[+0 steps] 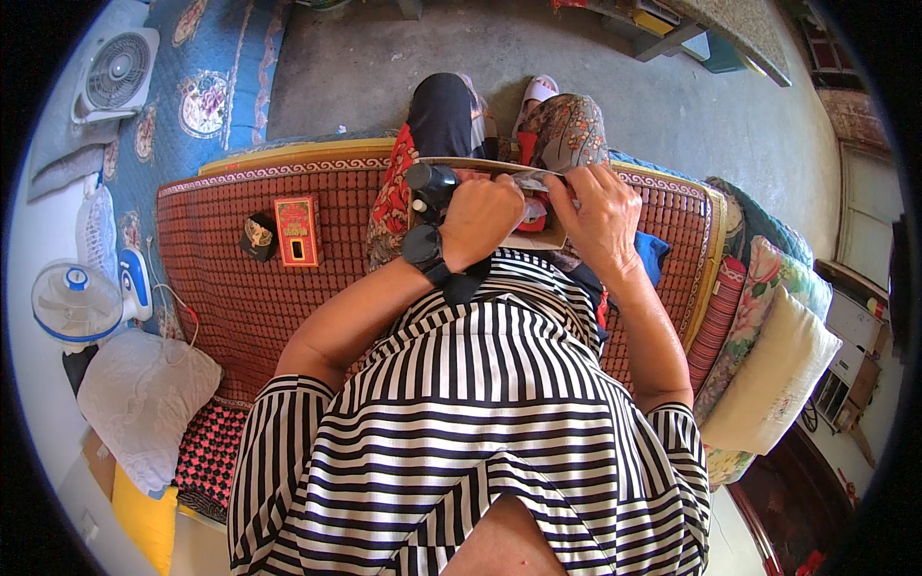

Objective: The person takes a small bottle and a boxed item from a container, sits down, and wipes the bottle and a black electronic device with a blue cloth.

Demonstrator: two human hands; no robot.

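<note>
A cardboard box [544,240] rests on my lap with a black-capped bottle [431,178], a small white-capped bottle [419,206] and plastic-wrapped things inside. My left hand [482,216], with a dark watch on the wrist, is curled over the box, its fingertips hidden. On the box's right side, my right hand [598,209] has thumb and fingers around a clear plastic bag [536,180]. To the left, a red and gold carton [297,230] with a cutout lies on the mat beside a small black box [259,236].
I sit on a brown beaded mat [216,288]. Two fans, one white box fan [119,68] and one round [78,301], stand at the left. Cushions [774,367] lie at the right. A stone-topped table [742,29] stands beyond my knees at upper right.
</note>
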